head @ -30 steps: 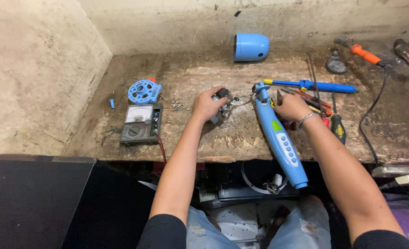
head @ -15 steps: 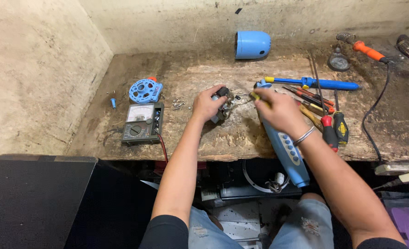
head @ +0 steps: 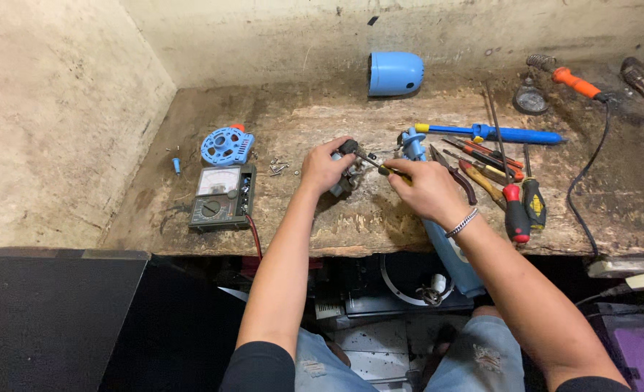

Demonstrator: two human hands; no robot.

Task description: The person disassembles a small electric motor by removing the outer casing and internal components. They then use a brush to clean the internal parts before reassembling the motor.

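The left hand (head: 325, 168) is closed around a small grey-and-black motor part (head: 348, 174), pinning it against the worn wooden workbench (head: 380, 218) near the middle of its front half; the fingers wrap over the top so most of the part is hidden. The right hand (head: 425, 190) is pinched shut on the yellow-and-black handle of a thin screwdriver (head: 374, 162), whose shaft runs up and to the left with its tip meeting the part just under the left fingertips. Beneath the right wrist, which wears a silver bracelet (head: 461, 223), lies a long blue appliance body (head: 445, 254) that runs from beside the part toward the person and hangs over the bench edge. Just left of the left hand a few loose screws (head: 278, 167) are scattered, and beyond them sit an analog multimeter (head: 222, 196) with a round blue plastic grille (head: 227, 145) behind it. To the right of the hands lies a cluster of pliers and screwdrivers (head: 511, 196), with a blue desoldering pump (head: 496, 133) across the top of them. Against the back wall stands a blue rounded cap (head: 394, 73), and in the far right corner an orange-handled soldering iron (head: 575, 82) with its black cord trailing toward the front
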